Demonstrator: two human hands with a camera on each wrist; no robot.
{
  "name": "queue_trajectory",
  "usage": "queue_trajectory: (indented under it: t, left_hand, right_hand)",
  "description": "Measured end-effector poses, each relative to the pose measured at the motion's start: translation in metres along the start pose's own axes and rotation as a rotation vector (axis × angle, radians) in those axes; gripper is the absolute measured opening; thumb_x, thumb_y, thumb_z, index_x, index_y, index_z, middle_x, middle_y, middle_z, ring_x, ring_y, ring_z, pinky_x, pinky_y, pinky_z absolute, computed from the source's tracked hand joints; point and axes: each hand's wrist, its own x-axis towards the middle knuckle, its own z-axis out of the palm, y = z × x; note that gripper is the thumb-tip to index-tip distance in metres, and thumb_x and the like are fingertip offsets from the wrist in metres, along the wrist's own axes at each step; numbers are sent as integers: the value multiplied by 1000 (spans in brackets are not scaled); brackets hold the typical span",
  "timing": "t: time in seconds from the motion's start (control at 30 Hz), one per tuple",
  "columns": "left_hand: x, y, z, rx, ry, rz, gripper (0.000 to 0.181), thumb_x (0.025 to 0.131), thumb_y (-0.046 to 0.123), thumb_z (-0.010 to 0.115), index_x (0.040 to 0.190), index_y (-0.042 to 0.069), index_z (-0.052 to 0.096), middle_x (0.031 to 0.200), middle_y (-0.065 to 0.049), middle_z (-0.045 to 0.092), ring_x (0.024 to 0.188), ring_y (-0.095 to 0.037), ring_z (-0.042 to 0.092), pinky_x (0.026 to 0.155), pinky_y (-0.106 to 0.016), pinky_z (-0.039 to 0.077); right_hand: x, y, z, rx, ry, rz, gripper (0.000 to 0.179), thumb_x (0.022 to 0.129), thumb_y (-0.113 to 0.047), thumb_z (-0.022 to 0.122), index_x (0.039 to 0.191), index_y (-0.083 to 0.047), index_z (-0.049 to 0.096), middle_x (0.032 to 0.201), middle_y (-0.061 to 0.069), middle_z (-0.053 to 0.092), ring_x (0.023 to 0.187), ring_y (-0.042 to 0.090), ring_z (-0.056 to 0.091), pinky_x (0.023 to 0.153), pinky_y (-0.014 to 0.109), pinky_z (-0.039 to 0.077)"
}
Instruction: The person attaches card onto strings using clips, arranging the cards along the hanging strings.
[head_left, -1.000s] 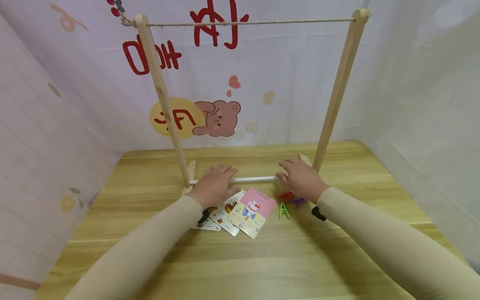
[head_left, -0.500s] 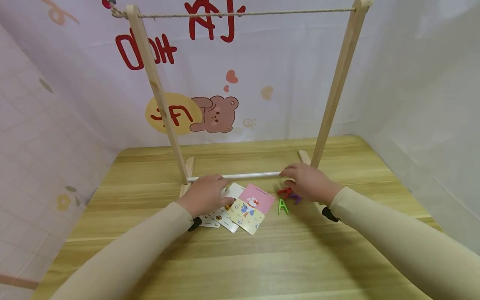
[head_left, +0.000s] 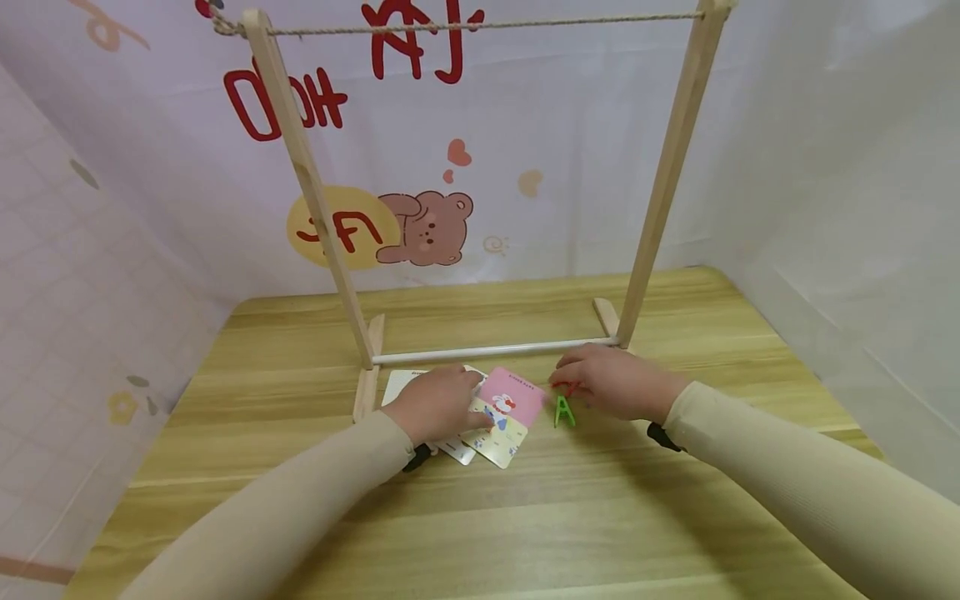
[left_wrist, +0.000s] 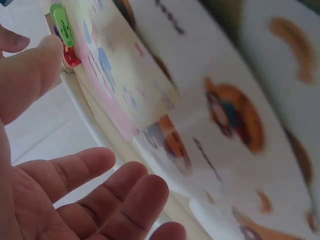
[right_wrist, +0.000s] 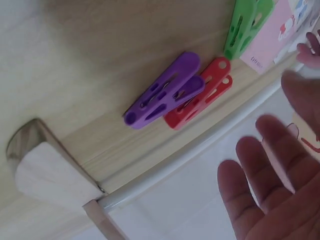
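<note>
My left hand point(head_left: 435, 404) hovers over a fan of picture cards, fingers loosely spread and holding nothing. The pink-and-yellow card point(head_left: 517, 393) lies topmost at the right; white cards point(left_wrist: 200, 85) with small brown figures lie partly under it and the hand. To the right, my right hand point(head_left: 621, 382) is above three plastic clothespins, its fingers relaxed with a gap between thumb and fingers. The purple clothespin point(right_wrist: 162, 92) leans over the red clothespin point(right_wrist: 217, 75) in the right wrist view. The green clothespin point(head_left: 564, 411) lies nearest the cards. In the head view the right hand hides the purple one.
A wooden frame stands behind the hands, with a left post point(head_left: 311, 187), a right post point(head_left: 675, 158) and a white rod point(head_left: 495, 350) low between them. Twine point(head_left: 495, 25) stretches across the top. Wooden feet point(head_left: 365, 396) extend along the tabletop point(head_left: 480, 533). A printed curtain point(head_left: 585, 150) hangs behind.
Both hands have come down from the white rod toward the cards and clothespins. My left hand first shifted left, then back right over the cards. The head view has tilted slightly.
</note>
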Motion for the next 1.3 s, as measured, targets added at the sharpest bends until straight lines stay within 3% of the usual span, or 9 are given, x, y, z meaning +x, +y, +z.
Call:
queue_trajectory:
  t: [0.1, 0.27, 0.33, 0.43, 0.67, 0.8, 1.0, 1.3]
  left_hand:
    - [3, 4, 2, 11, 4, 2, 64, 90, 56, 79, 135, 13, 66, 122, -3, 69, 110, -20, 67, 90, -40, 57]
    - [5, 6, 6, 24, -12, 37, 42, 89, 53, 80, 116, 23, 69, 107, -1, 64, 93, -18, 63, 75, -36, 53]
    - [5, 7, 7, 41, -20, 50, 38, 89, 52, 80, 114, 25, 70, 106, -2, 64, 90, -19, 62, 72, -35, 51]
    - [4, 8, 8, 63, -27, 55, 47, 87, 52, 82, 124, 25, 72, 113, -4, 65, 94, -21, 63, 74, -36, 53]
    - [5, 6, 8, 57, -29, 49, 49, 84, 48, 85, 124, 23, 73, 115, -4, 66, 95, -20, 61, 75, -35, 52]
    - [6, 5, 8, 30, -27, 37, 50, 84, 51, 84, 122, 20, 71, 112, -3, 66, 93, -18, 61, 76, -34, 52]
    - [12, 8, 11, -58, -1, -28, 53, 82, 54, 84, 113, 16, 67, 96, 2, 57, 80, -16, 57, 71, -33, 49]
    - [21, 16, 16, -33, -8, -86, 64, 79, 59, 86, 114, 8, 70, 102, -4, 57, 81, -18, 57, 70, -34, 52]
  right_hand:
    - [-1, -4, -1, 9, -41, -25, 26, 89, 1, 79, 111, -13, 78, 113, 4, 75, 108, 27, 69, 95, 43, 58]
    - [-3, -9, -1, 9, -138, -52, 35, 87, 3, 80, 117, -15, 78, 118, 3, 76, 110, 28, 67, 95, 41, 57]
    - [-2, -11, -2, 14, -177, -47, 38, 86, 4, 80, 118, -17, 78, 120, 4, 76, 110, 28, 66, 93, 39, 58]
    - [-1, -15, -2, 27, -213, -30, 38, 85, 5, 80, 116, -18, 78, 121, 3, 75, 108, 26, 65, 91, 37, 57]
    - [-2, -16, 5, -10, -202, -69, 42, 79, 7, 78, 110, -20, 80, 113, -1, 73, 95, 18, 60, 84, 30, 53]
    - [-2, -16, 8, -30, -182, -99, 43, 78, 9, 75, 109, -21, 81, 110, -3, 74, 96, 19, 61, 84, 31, 53]
    - [-3, -18, 7, -54, -147, -138, 40, 77, 8, 77, 106, -19, 81, 108, -2, 74, 108, 27, 66, 94, 37, 55]
    - [-5, -19, 10, -66, -111, -172, 42, 74, 11, 77, 103, -20, 80, 100, -3, 71, 98, 21, 64, 90, 34, 54]
